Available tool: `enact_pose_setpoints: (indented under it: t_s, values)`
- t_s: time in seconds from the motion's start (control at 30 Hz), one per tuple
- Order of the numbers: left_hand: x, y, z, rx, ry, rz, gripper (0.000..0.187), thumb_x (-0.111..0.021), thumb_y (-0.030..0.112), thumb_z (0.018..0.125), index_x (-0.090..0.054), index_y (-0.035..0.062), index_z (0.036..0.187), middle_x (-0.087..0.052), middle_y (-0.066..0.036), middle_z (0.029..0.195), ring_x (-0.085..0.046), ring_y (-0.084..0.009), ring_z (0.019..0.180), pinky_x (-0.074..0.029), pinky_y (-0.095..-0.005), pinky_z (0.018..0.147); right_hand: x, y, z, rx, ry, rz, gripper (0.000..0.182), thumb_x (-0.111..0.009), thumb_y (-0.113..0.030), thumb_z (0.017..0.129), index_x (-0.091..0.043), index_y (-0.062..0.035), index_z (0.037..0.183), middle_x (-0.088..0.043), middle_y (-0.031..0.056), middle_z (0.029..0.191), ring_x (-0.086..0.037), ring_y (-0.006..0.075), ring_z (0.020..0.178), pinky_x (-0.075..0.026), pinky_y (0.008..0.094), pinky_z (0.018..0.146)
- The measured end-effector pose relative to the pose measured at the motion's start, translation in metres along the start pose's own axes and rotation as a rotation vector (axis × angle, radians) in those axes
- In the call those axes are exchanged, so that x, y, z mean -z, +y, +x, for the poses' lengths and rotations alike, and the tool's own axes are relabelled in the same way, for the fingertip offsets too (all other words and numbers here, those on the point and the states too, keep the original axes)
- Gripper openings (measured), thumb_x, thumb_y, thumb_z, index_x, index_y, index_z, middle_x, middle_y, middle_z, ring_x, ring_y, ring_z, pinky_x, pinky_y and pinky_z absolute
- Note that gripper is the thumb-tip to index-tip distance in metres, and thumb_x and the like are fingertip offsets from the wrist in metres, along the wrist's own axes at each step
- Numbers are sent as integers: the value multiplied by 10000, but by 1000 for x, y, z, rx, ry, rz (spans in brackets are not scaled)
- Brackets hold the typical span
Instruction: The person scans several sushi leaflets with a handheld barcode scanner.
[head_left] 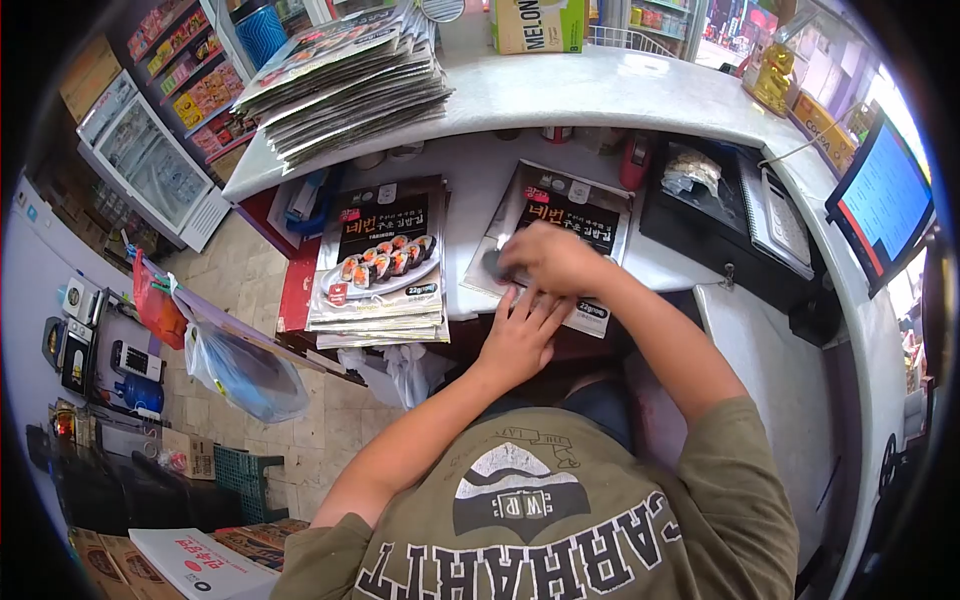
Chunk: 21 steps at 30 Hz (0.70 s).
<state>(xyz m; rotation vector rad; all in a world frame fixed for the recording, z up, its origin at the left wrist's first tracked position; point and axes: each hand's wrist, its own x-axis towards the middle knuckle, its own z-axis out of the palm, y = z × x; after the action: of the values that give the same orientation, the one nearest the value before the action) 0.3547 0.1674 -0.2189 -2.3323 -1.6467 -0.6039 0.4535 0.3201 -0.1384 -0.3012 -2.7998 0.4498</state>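
My left hand (520,335) lies with its fingers stretched apart at the lower edge of a seaweed packet (570,205). Over the middle of that packet my right hand (560,262) is closed, its fingers bent together and pointing left. A dark rounded shape (492,263) shows right at those fingertips; I cannot tell what they hold. Both hands hide much of the packet's printed front. To their left sits a stack of similar seaweed packets (385,260), the top one showing sliced seaweed rolls on a plate.
A tall pile of packets (350,85) stands on the raised white counter (600,95), near a green melon box (540,25). Right of my hands are a black cash drawer (700,225), a spiral notebook (775,220) and a monitor (880,205). Plastic bags (245,370) hang at the left.
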Motion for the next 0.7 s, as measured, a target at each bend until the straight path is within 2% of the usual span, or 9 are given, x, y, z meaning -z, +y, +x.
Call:
enact_pose_setpoints:
  t_s: [0.07,0.13,0.17,0.2,0.3,0.4,0.47,0.53,0.7]
  values:
    - [-8,0,-4,15,-5,-20,816,-703,244,741,-369,219,1485,-334,-65,1543,-298,-338,1409,-237,-578,1113,-6,11,0,29,-53,76,317,-622,-179,802,-720,-159,1103,-647,75,1229,-591,300,1117,-473,386,966]
    - [4,2,0,16,28,66,818,-713,256,735,-378,246,1481,-323,-78,1547,-263,-351,1422,-221,-623,1096,5,48,-6,-137,119,-222,311,-615,-148,793,-727,-146,1083,-652,73,1220,-591,300,1113,-476,390,964]
    - [6,3,0,35,6,109,823,-728,272,727,-385,292,1476,-288,-107,1559,-232,-356,1434,-214,-643,1083,2,67,-9,-396,172,-262,306,-602,-112,780,-733,-131,1055,-657,90,1205,-594,310,1097,-478,396,962]
    - [5,3,-2,37,7,108,823,-728,272,727,-385,292,1476,-288,-107,1559,-232,-356,1434,-214,-643,1083,7,63,-18,-406,248,-278,304,-569,-87,781,-735,-110,1035,-661,99,1182,-599,317,1079,-482,402,959]
    - [2,-2,-5,61,34,109,836,-743,282,718,-384,337,1471,-252,-127,1566,-230,-374,1430,-221,-632,1082,9,18,-47,-33,145,-121,302,-563,-35,764,-728,-83,1012,-666,86,1143,-592,314,1078,-481,408,958]
    - [-2,-1,-8,47,73,83,859,-758,272,709,-375,361,1472,-256,-130,1546,-245,-390,1419,-227,-626,1081,24,24,-80,-85,122,54,323,-570,4,745,-741,-102,997,-667,83,1144,-584,315,1096,-483,399,958]
    - [2,1,-6,81,78,20,875,-773,253,693,-382,367,1468,-295,-123,1508,-263,-388,1408,-239,-624,1073,35,48,-100,-369,223,-99,315,-568,15,760,-744,-99,995,-666,101,1140,-588,318,1088,-480,403,962]
    - [4,1,-6,65,94,19,916,-780,245,685,-350,322,1490,-314,-122,1487,-274,-385,1402,-248,-628,1063,28,42,-110,-456,344,-226,315,-565,17,760,-741,-96,996,-666,112,1127,-592,321,1082,-481,411,962]
    - [2,-4,-4,81,97,-39,919,-754,286,719,-292,150,1502,-409,-121,1433,-331,-379,1375,-261,-612,1072,15,-14,-96,-58,112,-46,309,-586,-9,736,-732,-114,988,-673,77,1109,-602,294,1073,-514,393,910]
